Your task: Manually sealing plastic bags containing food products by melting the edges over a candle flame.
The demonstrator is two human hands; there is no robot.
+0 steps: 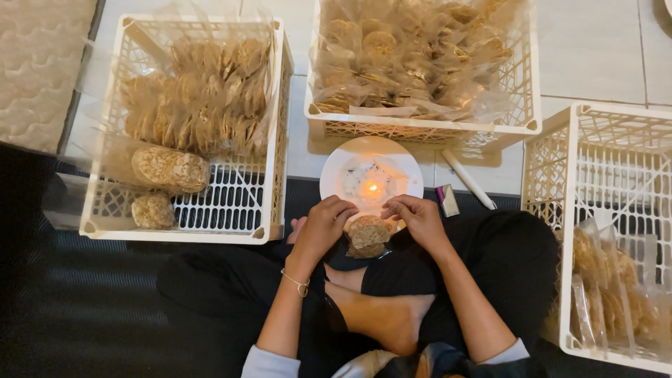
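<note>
I sit cross-legged on the floor. My left hand (323, 225) and my right hand (418, 217) together hold a small clear plastic bag of round brown crackers (368, 234) above my lap. The bag's top edge is close to a small lit candle flame (372, 187) standing on a white plate (336, 168) just in front of my hands. Both hands pinch the bag's upper corners, fingers curled.
White plastic crates surround me: one at left (269, 140) with bagged crackers (196, 98), one at the back (420, 129) full of bags, one at right (553, 161) with several bags. A lighter (446, 199) and a white stick (467, 179) lie beside the plate. My bare foot (381, 315) rests below.
</note>
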